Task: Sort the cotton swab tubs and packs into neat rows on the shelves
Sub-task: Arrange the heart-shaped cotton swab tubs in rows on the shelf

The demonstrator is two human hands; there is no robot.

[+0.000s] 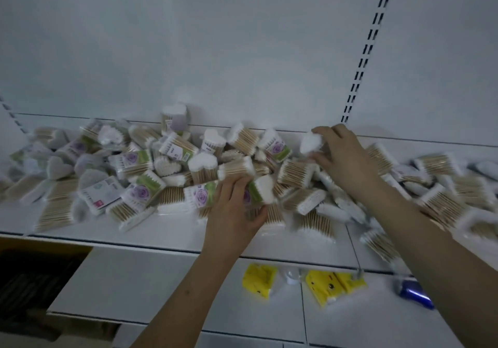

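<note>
White heart-shaped tub (311,142) pinched in the right hand (347,159), left hand (234,207) gripping a green-labelled tub (260,191): neighbouring tubs (199,172) beside both hands could topple.

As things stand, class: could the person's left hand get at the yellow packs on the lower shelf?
Probably yes. The left hand is on the pile above, and the yellow packs lie uncovered on the lower shelf, nothing between.

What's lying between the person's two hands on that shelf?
In the head view, jumbled cotton swab packs fill the stretch between the left hand and the right hand; no bare shelf shows there.
</note>
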